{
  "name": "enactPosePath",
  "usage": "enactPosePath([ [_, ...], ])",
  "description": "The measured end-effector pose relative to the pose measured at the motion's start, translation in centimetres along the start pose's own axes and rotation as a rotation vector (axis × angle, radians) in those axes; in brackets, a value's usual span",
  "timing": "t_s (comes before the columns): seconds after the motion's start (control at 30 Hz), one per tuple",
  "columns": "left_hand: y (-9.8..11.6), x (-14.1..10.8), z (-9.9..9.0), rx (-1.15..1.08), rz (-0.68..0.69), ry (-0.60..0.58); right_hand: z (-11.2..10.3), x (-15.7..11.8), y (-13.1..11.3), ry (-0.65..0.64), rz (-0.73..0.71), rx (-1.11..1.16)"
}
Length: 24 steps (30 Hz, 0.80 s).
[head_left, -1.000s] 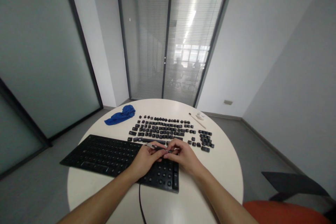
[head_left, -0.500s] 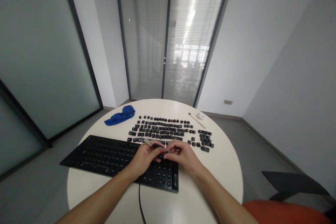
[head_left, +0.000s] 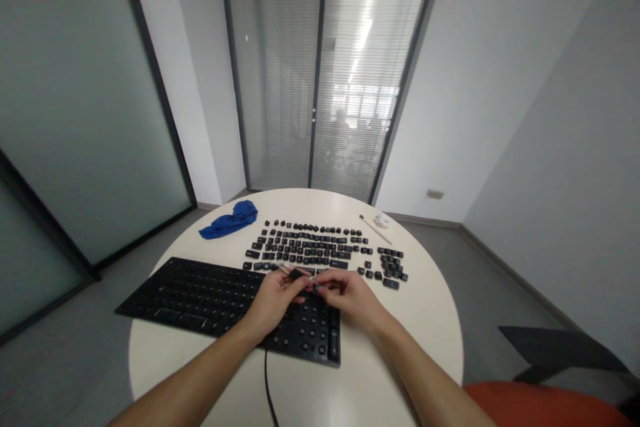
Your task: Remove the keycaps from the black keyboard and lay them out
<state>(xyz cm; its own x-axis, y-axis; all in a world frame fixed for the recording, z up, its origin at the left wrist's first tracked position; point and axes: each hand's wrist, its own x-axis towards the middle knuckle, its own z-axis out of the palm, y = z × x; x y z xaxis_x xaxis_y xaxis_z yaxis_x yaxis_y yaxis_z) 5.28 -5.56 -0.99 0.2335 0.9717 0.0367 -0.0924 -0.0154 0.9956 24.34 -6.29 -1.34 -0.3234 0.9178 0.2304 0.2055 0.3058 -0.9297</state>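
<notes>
My left hand (head_left: 279, 295) is closed in a pinch above the right part of a black keyboard (head_left: 210, 293) stripped of its keycaps. It holds a small tool (head_left: 296, 273) with a black part and thin pale prongs pointing away to the left; its exact kind is too small to tell. My right hand (head_left: 350, 293) meets it fingertip to fingertip, thumb and fingers pinched at a tiny dark piece (head_left: 316, 287) that I cannot make out clearly. Loose black keycaps (head_left: 305, 247) lie in keyboard-like rows just beyond both hands.
On the round white table (head_left: 345, 393), a blue cloth (head_left: 230, 220) lies at the back left. A thin pale brush (head_left: 376, 229) and a crumpled white item (head_left: 382, 220) lie at the back right. A black cable (head_left: 267, 380) runs toward me. An orange chair (head_left: 540, 403) stands at right.
My fingertips have shifted slightly, and the tool in my left hand has turned a little, so its pale prongs show apart. The keyboard and loose keycaps have stayed in place.
</notes>
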Motion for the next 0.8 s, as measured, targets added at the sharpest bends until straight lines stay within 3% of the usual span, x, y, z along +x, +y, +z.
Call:
enactPosePath([
  [0.23, 0.3, 0.2, -0.2, 0.042, 0.051, 0.004, 1.1, 0.0, -0.4, 0.109, -0.002, -0.097],
  [0.43, 0.0, 0.3, -0.1, 0.068, 0.072, 0.01, 1.2, 0.1, 0.0, 0.108, 0.012, -0.161],
  [0.67, -0.3, 0.2, 0.0, 0.058, 0.047, 0.015, 1.2, 0.3, 0.3, 0.045, 0.092, 0.042],
  [0.8, 0.2, 0.1, -0.2, 0.058, 0.03, 0.03, 0.2, 0.4, 0.1, 0.107, 0.071, 0.053],
])
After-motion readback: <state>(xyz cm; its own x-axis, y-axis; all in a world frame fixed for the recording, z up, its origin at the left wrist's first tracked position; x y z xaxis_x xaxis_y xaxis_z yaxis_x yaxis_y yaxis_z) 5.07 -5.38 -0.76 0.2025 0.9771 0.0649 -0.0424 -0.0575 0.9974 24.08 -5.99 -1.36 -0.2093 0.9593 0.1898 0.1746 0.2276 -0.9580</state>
